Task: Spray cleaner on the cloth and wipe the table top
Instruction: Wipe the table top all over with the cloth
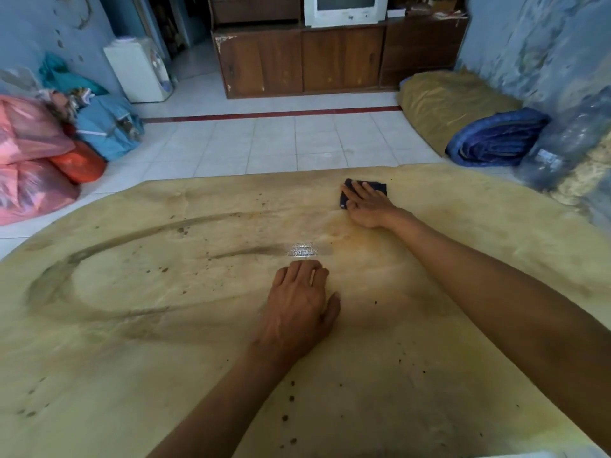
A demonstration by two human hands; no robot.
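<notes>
resting flat on the table top, your left hand lies palm down near the middle with fingers spread loosely and gripping nothing — a small wet patch shines just beyond its fingertips. further right, near the far edge, your right hand presses open-palmed on the dark cloth, fingers extended over it — not curled around it.

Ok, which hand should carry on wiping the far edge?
Right. The right hand lies flat on the dark cloth near the table top's far edge; the left hand rests bare nearer, mid-table.
</notes>
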